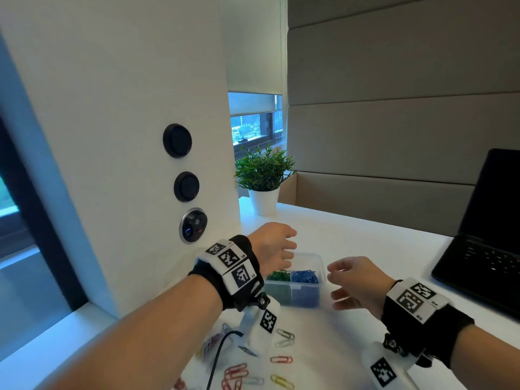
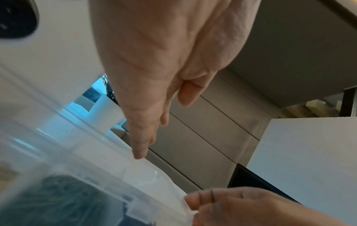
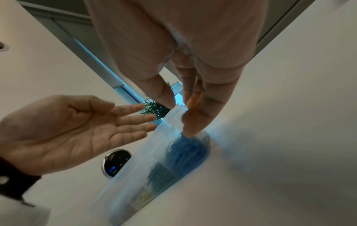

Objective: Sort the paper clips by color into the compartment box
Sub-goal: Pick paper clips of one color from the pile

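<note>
My left hand [image 1: 274,247] hovers over the far left end of the compartment box [image 1: 315,260], fingers straight and loose, holding nothing, its fingertips [image 2: 140,154] just above the clear rim. My right hand [image 1: 358,281] hangs just beside the box's right end, relaxed and slightly curved, also holding nothing. The box sits on the white table [image 1: 365,235] between my hands, and from the right wrist view its long axis runs away from me, with the blue clips [image 1: 305,277] in one compartment and the green clips [image 1: 278,275] in the one touching it on the left. The loose paper clips [image 1: 235,372] still to sort lie on the table nearer to me than the box, behind both hands and under my left forearm: red, yellow and pale ones, apart from each other. So I judge the next reach goes back toward me, and the left hand has the shorter way. Both wrists are raised off the table, palms turned inward toward each other.
</note>
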The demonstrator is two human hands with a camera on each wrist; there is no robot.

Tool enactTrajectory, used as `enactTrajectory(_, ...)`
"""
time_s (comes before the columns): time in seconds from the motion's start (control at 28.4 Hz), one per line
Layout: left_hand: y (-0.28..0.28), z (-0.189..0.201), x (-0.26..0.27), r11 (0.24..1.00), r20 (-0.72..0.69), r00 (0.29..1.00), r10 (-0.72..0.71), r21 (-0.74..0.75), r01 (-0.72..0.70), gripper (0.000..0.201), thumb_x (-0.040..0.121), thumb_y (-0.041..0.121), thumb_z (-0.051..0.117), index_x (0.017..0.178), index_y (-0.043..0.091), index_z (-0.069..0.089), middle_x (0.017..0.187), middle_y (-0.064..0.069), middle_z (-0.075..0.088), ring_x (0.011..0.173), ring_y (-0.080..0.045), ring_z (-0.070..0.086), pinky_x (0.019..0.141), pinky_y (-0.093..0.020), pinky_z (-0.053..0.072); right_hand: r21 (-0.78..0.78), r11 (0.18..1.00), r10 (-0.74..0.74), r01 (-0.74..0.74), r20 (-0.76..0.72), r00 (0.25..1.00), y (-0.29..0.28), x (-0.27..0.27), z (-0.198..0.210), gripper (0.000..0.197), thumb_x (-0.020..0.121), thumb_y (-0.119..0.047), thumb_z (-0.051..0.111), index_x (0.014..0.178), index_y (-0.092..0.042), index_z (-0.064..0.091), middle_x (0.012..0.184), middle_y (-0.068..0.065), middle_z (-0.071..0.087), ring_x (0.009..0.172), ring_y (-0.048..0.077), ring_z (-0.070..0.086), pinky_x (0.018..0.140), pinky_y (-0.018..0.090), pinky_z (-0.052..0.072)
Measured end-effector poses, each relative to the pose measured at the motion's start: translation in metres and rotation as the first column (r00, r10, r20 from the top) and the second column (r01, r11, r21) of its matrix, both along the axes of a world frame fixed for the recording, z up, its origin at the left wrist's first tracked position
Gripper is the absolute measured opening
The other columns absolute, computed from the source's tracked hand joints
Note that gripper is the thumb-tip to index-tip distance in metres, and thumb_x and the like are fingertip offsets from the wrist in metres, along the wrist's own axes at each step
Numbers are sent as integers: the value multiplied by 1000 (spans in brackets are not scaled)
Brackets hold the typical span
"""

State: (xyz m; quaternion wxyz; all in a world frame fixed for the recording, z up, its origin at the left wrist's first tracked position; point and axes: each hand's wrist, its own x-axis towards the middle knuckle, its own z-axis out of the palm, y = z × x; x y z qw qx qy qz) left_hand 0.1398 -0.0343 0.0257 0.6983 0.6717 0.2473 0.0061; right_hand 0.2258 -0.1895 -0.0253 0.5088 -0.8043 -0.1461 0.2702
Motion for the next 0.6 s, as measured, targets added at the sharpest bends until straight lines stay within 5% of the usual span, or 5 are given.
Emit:
enactTrajectory(0.07,1,4,-26,988,34,999,34,149,-39,27,101,7,40,124,2,53,128,-21,54,104,-33,60,90,-41,52,-32,999,33,-34,-21,999,-9,-15,-2,10,91,-5,62,101,-4,61,93,16,62,68,26,64,67,41,60)
enactTrajectory(0.18,10,1,-74,902,-20,1000,-3,432,11,17,94,-2,48,99,7,62,100,-14,64,67,-21,61,55,-28,54,-162,959,238,-234,11,971,-12,-46,-5,3,89,-8,65,92,-7,66,86,13,66,67,23,66,67,37,60)
enactTrajectory(0.28,20,-11,-124,624,-296,947,-126,719,308,17,94,7,53,96,17,67,93,-2,66,69,-12,62,63,-25,55,-445,805,527,-393,232,817,-1,-73,-10,12,90,-13,62,99,-17,68,98,3,68,77,16,65,72,25,56)
enactTrajectory(0.39,35,-23,-165,341,-501,860,-100,794,503,21,92,14,58,107,19,72,111,1,67,95,-12,61,85,-25,51,-641,667,706,-379,382,596,12,-88,-8,24,89,-18,61,111,-21,70,116,-3,66,102,14,61,90,22,49)
enactTrajectory(0.6,46,-40,-222,340,-550,824,-133,756,559,23,80,30,75,103,32,71,98,19,57,79,4,50,71,-10,39,-710,532,837,-461,357,415,24,-117,-3,26,89,-28,61,114,-27,69,107,-11,62,97,9,57,87,20,48)
